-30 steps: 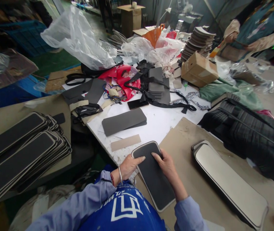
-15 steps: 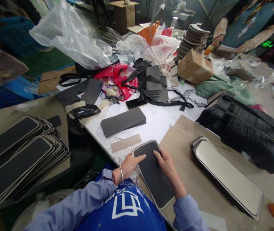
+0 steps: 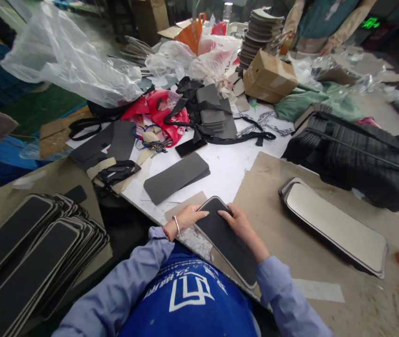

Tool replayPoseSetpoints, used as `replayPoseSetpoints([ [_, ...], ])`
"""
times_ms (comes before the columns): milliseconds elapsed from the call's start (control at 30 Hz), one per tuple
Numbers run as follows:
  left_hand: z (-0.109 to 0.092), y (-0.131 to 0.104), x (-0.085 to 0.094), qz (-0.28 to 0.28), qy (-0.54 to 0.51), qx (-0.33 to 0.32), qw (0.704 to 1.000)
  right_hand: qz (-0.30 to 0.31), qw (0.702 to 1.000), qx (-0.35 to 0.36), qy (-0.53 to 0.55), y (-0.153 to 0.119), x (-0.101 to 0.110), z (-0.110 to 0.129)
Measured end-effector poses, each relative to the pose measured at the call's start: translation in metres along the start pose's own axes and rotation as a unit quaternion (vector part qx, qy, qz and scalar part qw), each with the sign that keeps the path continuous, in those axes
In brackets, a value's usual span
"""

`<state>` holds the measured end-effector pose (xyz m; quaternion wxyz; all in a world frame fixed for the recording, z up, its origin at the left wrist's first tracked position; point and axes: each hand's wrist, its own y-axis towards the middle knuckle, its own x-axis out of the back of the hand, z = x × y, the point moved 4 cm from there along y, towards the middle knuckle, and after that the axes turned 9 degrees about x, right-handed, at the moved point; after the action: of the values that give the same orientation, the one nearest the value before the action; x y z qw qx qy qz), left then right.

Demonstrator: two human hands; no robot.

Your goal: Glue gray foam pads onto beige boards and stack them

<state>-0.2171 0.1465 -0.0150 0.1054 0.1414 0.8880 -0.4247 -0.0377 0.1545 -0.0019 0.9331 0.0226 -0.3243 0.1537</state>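
Note:
A dark rounded panel with a pale edge (image 3: 230, 243) lies tilted between my hands at the table's front edge. My left hand (image 3: 187, 219) grips its upper left side, thumb on the dark face. On the upper right side, my right hand (image 3: 237, 223) holds it with the thumb on top and the other fingers partly hidden. Just beyond the hands are two dark grey rounded sheets (image 3: 176, 178) and a beige strip (image 3: 185, 204). To the right lies a small stack of panels, the top one beige (image 3: 336, 224).
Stacked dark panels (image 3: 41, 252) fill the left table. A bundle of tied black pieces (image 3: 357, 154) stands at right. A phone (image 3: 191, 147), red bag (image 3: 157, 110), plastic bags (image 3: 69, 61) and cardboard box (image 3: 270, 76) are farther back. A person (image 3: 325, 25) stands across the table.
The view has shifted and tilted. My hands still hold the panel; it has turned slightly, its lower end now farther right, and my left hand sits nearer its top corner.

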Motion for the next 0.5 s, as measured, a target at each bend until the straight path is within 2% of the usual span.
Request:
replayPoseSetpoints([
  [67, 0.01, 0.007, 0.008, -0.031, -0.014, 0.021, 0.999, -0.057, 0.998, -0.003, -0.033, -0.011, 0.01, -0.012],
  [133, 0.021, 0.01, 0.017, -0.065, -0.032, 0.04, 0.997, -0.132, 0.989, -0.035, -0.064, -0.038, 0.027, -0.03],
  [267, 0.032, 0.007, 0.024, -0.083, -0.055, 0.074, 0.992, -0.249, 0.943, -0.2, -0.096, -0.124, 0.053, -0.068],
  [300, 0.032, 0.005, 0.024, -0.085, -0.059, 0.083, 0.991, -0.261, 0.929, -0.245, -0.095, -0.145, 0.053, -0.073],
  [367, 0.031, 0.002, 0.022, -0.091, -0.064, 0.099, 0.989, -0.246, 0.914, -0.314, -0.077, -0.175, 0.043, -0.078],
  [433, 0.031, 0.0, 0.018, -0.097, -0.066, 0.11, 0.987, -0.216, 0.911, -0.346, -0.056, -0.186, 0.027, -0.077],
  [500, 0.032, -0.002, 0.016, -0.105, -0.068, 0.113, 0.986, -0.209, 0.906, -0.364, -0.056, -0.184, 0.015, -0.074],
])
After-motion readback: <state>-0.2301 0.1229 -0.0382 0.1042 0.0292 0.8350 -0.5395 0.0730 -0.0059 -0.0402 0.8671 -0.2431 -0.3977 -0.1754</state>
